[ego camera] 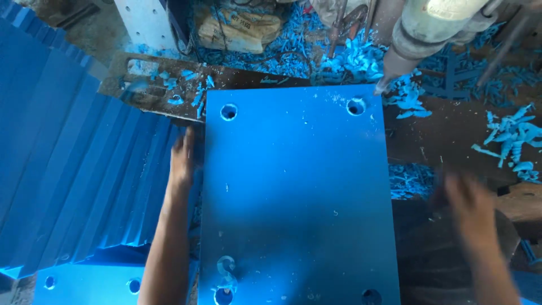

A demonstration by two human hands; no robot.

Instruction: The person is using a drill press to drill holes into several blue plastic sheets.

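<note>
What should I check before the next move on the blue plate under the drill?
1. Left hand on edge of blue plate: ok.
2. Right hand off the plate, blurred: not ok.
3. Four corner holes drilled: ok.
4. Drill bit clear of plate: ok, beside the far right corner.
5. Curled shaving at near left hole: not ok.
6. Plate clamped: cannot tell.

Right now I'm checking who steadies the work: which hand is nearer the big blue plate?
Left. The left hand rests against the blue plate at its left edge; the right hand, blurred, is off its right edge, apart.
</note>
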